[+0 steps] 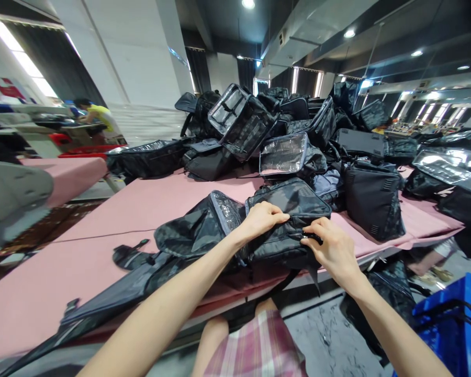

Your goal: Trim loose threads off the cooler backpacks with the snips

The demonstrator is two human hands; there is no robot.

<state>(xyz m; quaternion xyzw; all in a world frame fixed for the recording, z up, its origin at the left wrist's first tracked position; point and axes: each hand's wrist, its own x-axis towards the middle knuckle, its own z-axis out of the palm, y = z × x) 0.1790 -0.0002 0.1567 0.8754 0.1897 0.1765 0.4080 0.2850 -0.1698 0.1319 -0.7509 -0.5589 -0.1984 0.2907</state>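
A dark camouflage bag [282, 199] lies at the front edge of the pink-topped table, its lid panel up. My left hand [264, 219] rests on its upper side, thumb and fingertips pinched together on the fabric by the lid seam. At the bag's right front, my right hand [332, 248] is closed in a pinch on a small black piece [312, 237] with a shiny spot. Whether that piece belongs to the bag is unclear. Left of my hands spreads another part of black fabric with a silvery lining [225, 209] and a long strap [113, 293].
A heap of similar bags [251, 125] covers the back of the pink table [133, 209]. A grey-black bag [372, 201] stands to the right. Blue crates [449, 324] are on the floor at lower right. A person in yellow [102, 118] sits far left.
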